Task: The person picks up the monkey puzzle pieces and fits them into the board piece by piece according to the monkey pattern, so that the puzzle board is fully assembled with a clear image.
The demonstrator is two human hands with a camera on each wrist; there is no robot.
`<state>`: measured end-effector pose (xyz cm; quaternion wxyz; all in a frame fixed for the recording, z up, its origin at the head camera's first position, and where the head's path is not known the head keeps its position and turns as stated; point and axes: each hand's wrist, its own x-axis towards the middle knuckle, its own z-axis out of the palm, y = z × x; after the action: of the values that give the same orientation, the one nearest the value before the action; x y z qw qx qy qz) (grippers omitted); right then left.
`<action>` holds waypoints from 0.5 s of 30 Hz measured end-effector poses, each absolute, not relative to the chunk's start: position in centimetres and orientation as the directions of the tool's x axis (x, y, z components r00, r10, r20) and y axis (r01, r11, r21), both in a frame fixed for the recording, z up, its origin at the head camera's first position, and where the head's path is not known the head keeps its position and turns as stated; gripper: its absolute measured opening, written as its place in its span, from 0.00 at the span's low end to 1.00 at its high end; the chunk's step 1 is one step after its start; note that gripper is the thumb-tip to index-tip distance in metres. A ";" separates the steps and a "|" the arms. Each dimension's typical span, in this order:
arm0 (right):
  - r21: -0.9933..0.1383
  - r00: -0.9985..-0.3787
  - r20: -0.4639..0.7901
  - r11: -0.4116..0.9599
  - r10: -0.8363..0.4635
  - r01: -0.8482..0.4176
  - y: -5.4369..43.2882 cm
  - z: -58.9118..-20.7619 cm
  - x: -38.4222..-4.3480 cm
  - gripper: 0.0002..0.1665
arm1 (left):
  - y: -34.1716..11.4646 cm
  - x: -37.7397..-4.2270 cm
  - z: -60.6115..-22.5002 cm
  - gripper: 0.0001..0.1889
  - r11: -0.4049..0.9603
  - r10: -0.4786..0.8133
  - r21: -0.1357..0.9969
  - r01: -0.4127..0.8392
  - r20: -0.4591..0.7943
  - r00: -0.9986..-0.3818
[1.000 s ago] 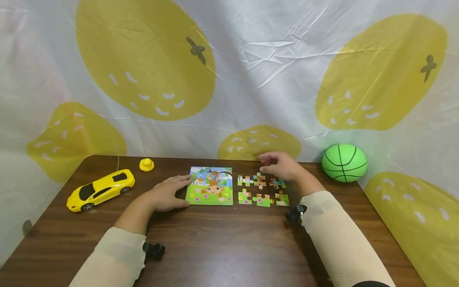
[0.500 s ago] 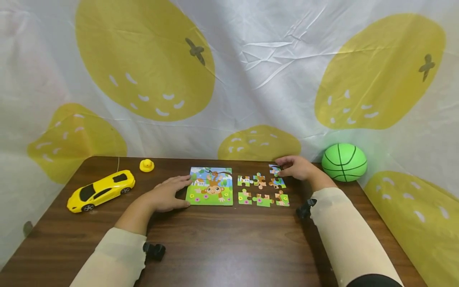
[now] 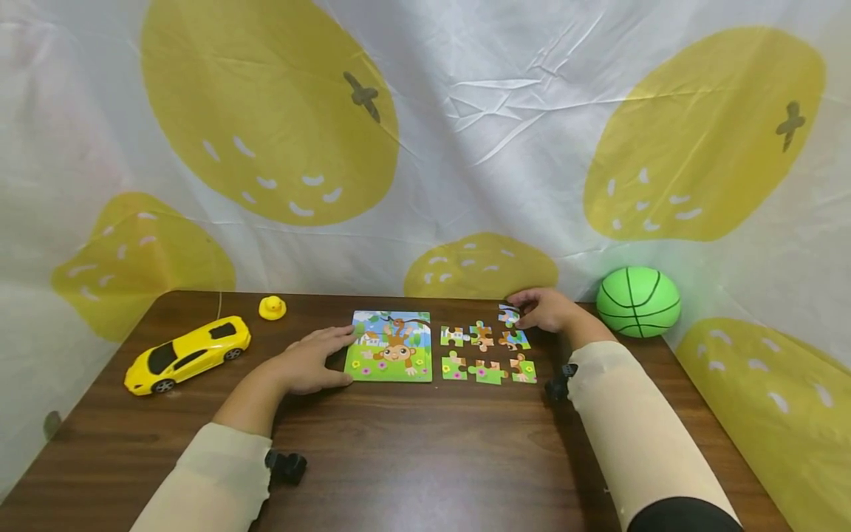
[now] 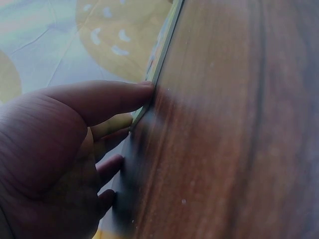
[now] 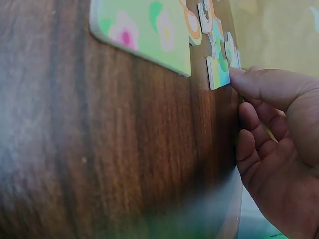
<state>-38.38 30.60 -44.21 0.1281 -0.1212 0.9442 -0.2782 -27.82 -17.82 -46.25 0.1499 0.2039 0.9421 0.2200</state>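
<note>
In the head view a square puzzle board with a monkey picture lies on the table. My left hand rests at its left side, fingers extended at the upper edge and thumb at the lower corner. The left wrist view shows that thumb against the board's edge. To the right, several loose puzzle pieces are laid out in rows. My right hand pinches the top-right puzzle piece between thumb and index finger. In the right wrist view its other fingers are curled.
A yellow toy car and a small yellow rubber duck stand on the left of the brown wooden table. A green ball sits at the back right corner. Fruit-printed cloth hangs behind the table.
My right hand has moved right and slightly down from over the upper pieces to the top-right piece, which shows more now. My left hand and the board have stayed put.
</note>
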 end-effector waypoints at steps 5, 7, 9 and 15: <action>-0.536 -0.945 -0.174 0.831 -0.279 -0.147 30.3 -44.3 -38.4 0.31 | -17.9 -27.8 -46.4 0.44 0.821 0.449 0.473 0.319 -0.190 -0.873; -0.532 -0.948 -0.175 0.836 -0.267 -0.137 30.2 -44.4 -38.4 0.31 | -17.9 -27.8 -46.3 0.44 0.821 0.448 0.475 0.318 -0.190 -0.873; -0.524 -0.949 -0.175 0.841 -0.261 -0.134 30.2 -44.4 -38.4 0.31 | -17.9 -27.7 -46.3 0.44 0.820 0.449 0.476 0.317 -0.192 -0.873; -0.509 -0.950 -0.168 0.848 -0.263 -0.145 30.1 -44.4 -38.3 0.31 | -17.8 -27.7 -46.1 0.44 0.821 0.449 0.474 0.317 -0.194 -0.872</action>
<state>-38.32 30.05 -44.37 0.1167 -0.1070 0.9542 -0.2537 -27.68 -17.79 -46.09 0.1503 0.2031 0.9424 0.2192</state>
